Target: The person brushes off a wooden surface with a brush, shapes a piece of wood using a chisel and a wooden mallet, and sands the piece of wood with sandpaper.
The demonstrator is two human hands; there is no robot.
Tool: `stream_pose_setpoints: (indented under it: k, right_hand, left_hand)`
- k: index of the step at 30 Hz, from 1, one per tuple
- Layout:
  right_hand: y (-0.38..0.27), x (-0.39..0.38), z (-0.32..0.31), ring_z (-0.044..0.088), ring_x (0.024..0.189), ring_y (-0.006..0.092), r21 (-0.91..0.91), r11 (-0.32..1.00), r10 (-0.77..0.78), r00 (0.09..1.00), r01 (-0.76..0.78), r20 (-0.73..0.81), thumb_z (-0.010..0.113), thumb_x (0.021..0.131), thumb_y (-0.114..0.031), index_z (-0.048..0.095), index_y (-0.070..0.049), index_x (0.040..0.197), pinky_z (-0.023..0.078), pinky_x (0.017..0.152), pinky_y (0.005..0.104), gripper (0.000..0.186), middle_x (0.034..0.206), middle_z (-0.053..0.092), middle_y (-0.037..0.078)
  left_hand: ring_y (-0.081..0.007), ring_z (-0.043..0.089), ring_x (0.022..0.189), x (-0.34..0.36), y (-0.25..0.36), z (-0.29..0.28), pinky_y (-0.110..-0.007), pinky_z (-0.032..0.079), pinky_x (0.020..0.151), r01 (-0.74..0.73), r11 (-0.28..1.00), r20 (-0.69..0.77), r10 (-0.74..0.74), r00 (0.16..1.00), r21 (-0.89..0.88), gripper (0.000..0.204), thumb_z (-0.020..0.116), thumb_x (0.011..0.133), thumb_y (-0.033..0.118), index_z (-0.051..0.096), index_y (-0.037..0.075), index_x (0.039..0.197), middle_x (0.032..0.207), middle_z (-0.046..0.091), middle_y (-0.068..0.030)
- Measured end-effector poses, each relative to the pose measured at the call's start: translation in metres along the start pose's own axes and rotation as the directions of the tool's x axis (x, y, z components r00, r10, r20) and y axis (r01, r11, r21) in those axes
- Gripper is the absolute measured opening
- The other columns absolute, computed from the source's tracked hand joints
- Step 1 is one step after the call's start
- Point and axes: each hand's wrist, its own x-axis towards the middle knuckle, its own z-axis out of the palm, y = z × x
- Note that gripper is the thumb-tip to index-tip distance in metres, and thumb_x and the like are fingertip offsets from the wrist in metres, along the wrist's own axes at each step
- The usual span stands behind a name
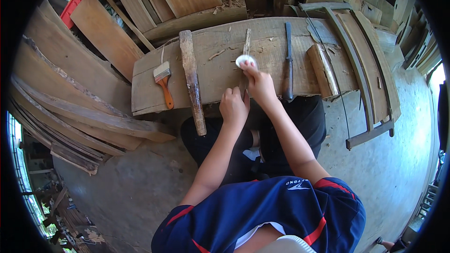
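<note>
A narrow strip of wood (247, 41) lies lengthwise across the wooden workbench plank (211, 78). My left hand (234, 106) is closed at the strip's near end by the plank's front edge; my fingers partly hide it. My right hand (261, 85) pinches a small round white pad (245, 61) over the middle of the strip. Motion smears the pad, so its exact kind and whether it touches the wood do not show. Left of my hands lie a thick wooden stick (191, 72) and a paintbrush (164, 84) with an orange handle. On the right is a long dark file (288, 61).
A split wood block (323, 70) and a frame saw (349, 51) rest at the plank's right end. Several boards (105, 33) lean behind, and curved planks (84, 112) are stacked at left. Small wood chips (217, 55) lie scattered on the plank.
</note>
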Motion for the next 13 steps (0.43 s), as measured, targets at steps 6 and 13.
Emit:
stream_pose_setpoints:
  k: [6, 13]
  right_hand:
    - [-0.018, -0.02, -0.007, 0.062, 0.074, 0.0372, -0.066, 0.996, 0.075, 0.991, -0.067, 0.113, 0.054, 0.087, -0.009, 0.065, -0.013, 0.107, 0.05, 0.066, 0.0437, 0.024, 0.082, 0.062, 0.021]
    - [-0.005, 0.01, -0.001, 0.062, 0.071, 0.0382, -0.14, 0.989, 0.055, 0.998, -0.05, 0.034, 0.056, 0.087, -0.013, 0.066, -0.014, 0.106, 0.05, 0.064, 0.0439, 0.022, 0.079, 0.061, 0.022]
  left_hand:
    - [-0.036, 0.058, 0.072, 0.001, -0.003, -0.001, -0.044, 0.048, 0.062, -0.004, 1.0, 0.019, 0.004, 1.0, 0.005, 0.02, 0.065, 0.077, 0.019, 0.054, 0.002, 0.075, 0.074, 0.055, -0.0166]
    - [-0.0392, 0.058, 0.074, 0.002, 0.001, 0.0, -0.047, 0.047, 0.063, 0.035, 0.998, 0.016, -0.034, 0.999, -0.046, 0.021, 0.067, 0.074, 0.018, 0.054, 0.002, 0.074, 0.074, 0.055, -0.0184]
